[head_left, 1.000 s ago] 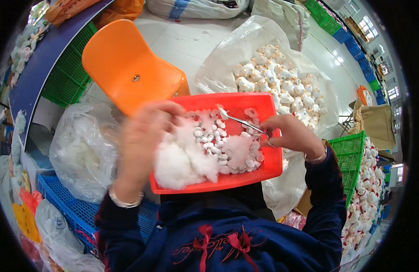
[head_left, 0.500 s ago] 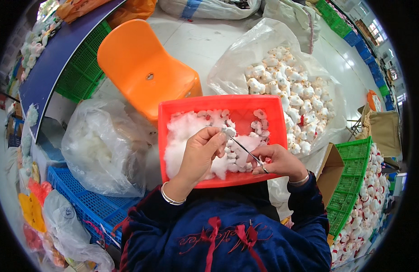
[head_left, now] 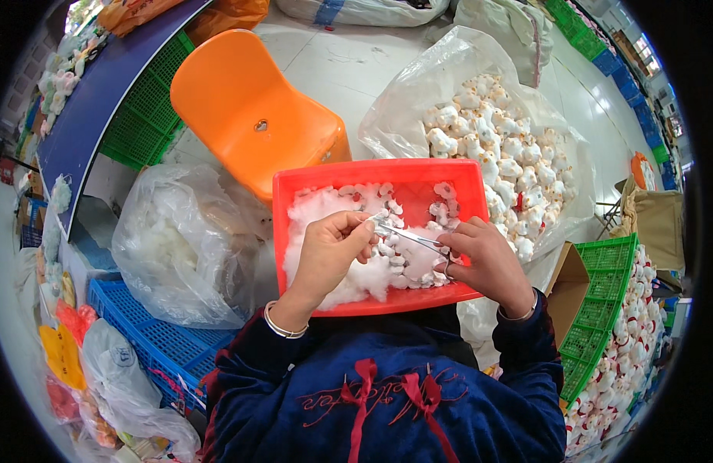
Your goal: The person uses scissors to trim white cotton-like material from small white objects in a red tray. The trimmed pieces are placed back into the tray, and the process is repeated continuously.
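Note:
My left hand (head_left: pixel 331 253) is closed in a pinch on a small white plush piece (head_left: pixel 378 221), mostly covered by the fingertips. My right hand (head_left: pixel 491 262) grips slim metal forceps (head_left: pixel 415 238) by their finger loops. The tips reach the plush piece at my left fingertips, and the two shafts stand slightly apart. Both hands are above a red plastic tub (head_left: pixel 379 171). White fluffy stuffing (head_left: pixel 306 210) fills its left side. Several small white and grey plush pieces (head_left: pixel 444 202) lie in the middle and at the right.
Beyond the tub stands an orange chair (head_left: pixel 256 100). A clear bag of white plush toys (head_left: pixel 518 162) lies right of it. At left are a clear bag of stuffing (head_left: pixel 179 247) and a blue crate (head_left: pixel 152 328). A green crate (head_left: pixel 599 301) stands at right.
My right hand has turned and shifted slightly to the right and up, fingers more spread over the handles. The forceps' shafts now show apart. My left hand has moved slightly left, still pinching.

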`<state>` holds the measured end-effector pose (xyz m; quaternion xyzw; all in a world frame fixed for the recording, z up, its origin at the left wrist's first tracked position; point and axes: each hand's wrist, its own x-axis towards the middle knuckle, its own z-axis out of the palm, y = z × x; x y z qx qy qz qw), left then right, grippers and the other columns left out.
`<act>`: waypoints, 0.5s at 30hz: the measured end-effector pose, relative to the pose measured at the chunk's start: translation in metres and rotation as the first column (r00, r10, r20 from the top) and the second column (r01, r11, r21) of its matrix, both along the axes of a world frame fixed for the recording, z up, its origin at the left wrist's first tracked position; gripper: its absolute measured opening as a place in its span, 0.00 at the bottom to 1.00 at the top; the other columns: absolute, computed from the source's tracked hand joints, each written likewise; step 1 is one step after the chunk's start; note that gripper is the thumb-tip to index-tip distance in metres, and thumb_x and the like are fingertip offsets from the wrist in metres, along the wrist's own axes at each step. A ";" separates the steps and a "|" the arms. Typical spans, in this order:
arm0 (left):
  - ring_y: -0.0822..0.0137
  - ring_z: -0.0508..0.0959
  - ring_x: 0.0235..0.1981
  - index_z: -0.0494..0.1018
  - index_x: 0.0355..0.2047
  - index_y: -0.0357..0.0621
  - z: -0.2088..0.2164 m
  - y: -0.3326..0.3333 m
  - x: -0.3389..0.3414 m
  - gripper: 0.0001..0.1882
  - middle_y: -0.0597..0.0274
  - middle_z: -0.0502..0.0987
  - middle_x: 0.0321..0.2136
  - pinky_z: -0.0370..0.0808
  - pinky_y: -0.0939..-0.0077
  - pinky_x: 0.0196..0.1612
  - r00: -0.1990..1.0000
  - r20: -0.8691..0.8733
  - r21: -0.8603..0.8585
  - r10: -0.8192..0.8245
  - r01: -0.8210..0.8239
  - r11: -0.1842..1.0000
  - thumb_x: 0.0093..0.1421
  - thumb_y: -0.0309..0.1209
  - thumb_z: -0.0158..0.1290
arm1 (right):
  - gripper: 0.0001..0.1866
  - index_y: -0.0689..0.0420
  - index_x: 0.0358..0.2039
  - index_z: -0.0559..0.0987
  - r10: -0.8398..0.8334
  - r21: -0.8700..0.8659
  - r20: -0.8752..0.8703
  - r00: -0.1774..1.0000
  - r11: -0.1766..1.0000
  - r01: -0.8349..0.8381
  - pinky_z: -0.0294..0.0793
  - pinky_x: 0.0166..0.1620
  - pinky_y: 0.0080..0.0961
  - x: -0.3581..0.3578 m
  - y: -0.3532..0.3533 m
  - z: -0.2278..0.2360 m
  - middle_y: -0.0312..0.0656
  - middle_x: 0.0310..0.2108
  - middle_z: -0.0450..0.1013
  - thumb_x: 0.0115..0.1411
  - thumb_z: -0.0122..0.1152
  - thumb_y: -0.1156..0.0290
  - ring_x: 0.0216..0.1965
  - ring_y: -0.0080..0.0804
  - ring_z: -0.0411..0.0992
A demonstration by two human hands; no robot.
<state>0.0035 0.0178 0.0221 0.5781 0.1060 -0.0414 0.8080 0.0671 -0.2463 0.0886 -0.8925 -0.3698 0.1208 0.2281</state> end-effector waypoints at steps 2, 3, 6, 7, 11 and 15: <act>0.77 0.77 0.25 0.80 0.42 0.33 -0.003 0.000 0.001 0.09 0.59 0.83 0.31 0.75 0.83 0.30 1.000 0.006 -0.040 0.001 -0.001 0.999 0.70 0.27 0.56 | 0.18 0.56 0.42 0.84 0.007 -0.004 -0.016 1.000 1.000 -0.008 0.73 0.45 0.39 0.001 -0.001 0.001 0.42 0.33 0.75 0.50 0.75 0.66 0.41 0.45 0.73; 0.77 0.77 0.25 0.80 0.42 0.33 -0.004 0.000 0.001 0.09 0.59 0.83 0.31 0.75 0.83 0.30 1.000 0.015 -0.046 0.004 -0.003 0.999 0.70 0.27 0.55 | 0.18 0.56 0.41 0.84 0.012 -0.005 -0.023 1.000 1.000 -0.012 0.73 0.45 0.39 0.001 -0.001 0.001 0.42 0.33 0.75 0.50 0.75 0.66 0.41 0.45 0.73; 0.77 0.77 0.25 0.80 0.41 0.33 -0.004 -0.002 0.003 0.09 0.60 0.83 0.30 0.75 0.83 0.30 0.999 -0.005 -0.044 -0.049 0.049 0.998 0.70 0.28 0.56 | 0.21 0.57 0.43 0.83 0.018 -0.001 -0.133 0.991 1.000 -0.019 0.73 0.47 0.40 0.005 0.000 0.000 0.45 0.36 0.75 0.49 0.76 0.65 0.43 0.47 0.72; 0.77 0.78 0.25 0.80 0.41 0.33 -0.003 -0.003 0.003 0.09 0.60 0.83 0.30 0.75 0.83 0.30 0.997 -0.020 -0.041 -0.077 0.076 0.996 0.70 0.28 0.56 | 0.22 0.58 0.43 0.82 0.012 0.019 -0.116 0.993 1.000 -0.010 0.73 0.47 0.40 0.005 0.001 -0.002 0.45 0.37 0.75 0.48 0.76 0.65 0.44 0.47 0.72; 0.77 0.78 0.25 0.80 0.39 0.34 0.002 -0.005 0.003 0.08 0.60 0.83 0.29 0.75 0.83 0.31 0.992 -0.025 0.027 -0.122 0.123 0.992 0.70 0.28 0.57 | 0.27 0.59 0.45 0.81 -0.004 0.073 -0.065 0.998 0.997 0.009 0.73 0.49 0.41 0.004 0.007 -0.006 0.48 0.40 0.74 0.44 0.77 0.64 0.46 0.50 0.71; 0.77 0.78 0.25 0.80 0.38 0.35 0.001 -0.003 0.003 0.08 0.61 0.83 0.29 0.75 0.83 0.31 0.992 0.004 0.065 -0.130 0.129 0.989 0.70 0.28 0.57 | 0.26 0.57 0.46 0.81 0.014 0.054 0.013 1.000 0.998 -0.015 0.73 0.48 0.39 0.005 0.001 -0.007 0.47 0.40 0.74 0.44 0.76 0.66 0.46 0.49 0.72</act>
